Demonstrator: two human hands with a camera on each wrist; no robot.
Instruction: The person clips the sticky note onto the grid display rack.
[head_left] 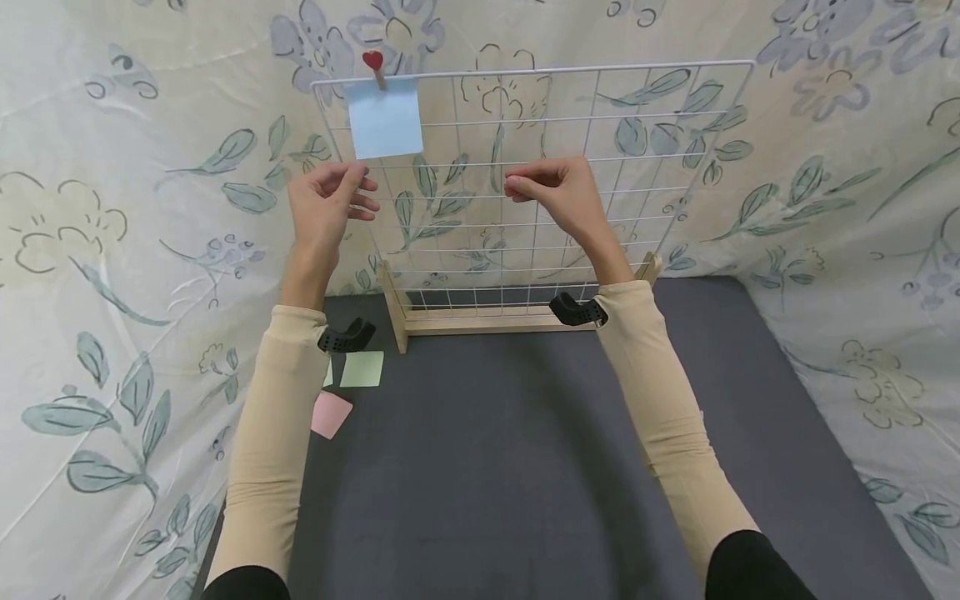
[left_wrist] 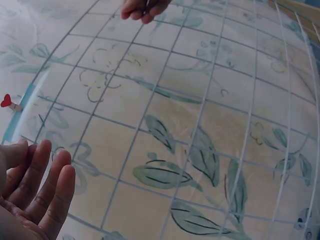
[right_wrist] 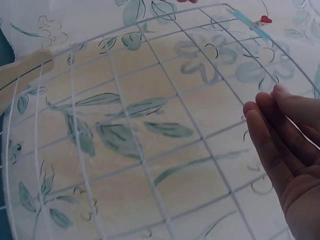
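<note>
A blue paper note hangs at the top left of a white wire grid. A small wooden clothespin with a red heart clips it to the top wire. My left hand is just under the note's lower left corner, fingers loosely bent and fingertips right at its edge. In the left wrist view those fingers are spread a little. My right hand is in front of the grid's middle, thumb near the bent fingertips, with nothing showing between them. The right wrist view shows its fingers beside the wires.
The grid stands upright in a wooden base on a dark grey tabletop. Left of the base lie a green note and a pink note, with another green edge beside my left sleeve. Floral cloth hangs behind and at the sides.
</note>
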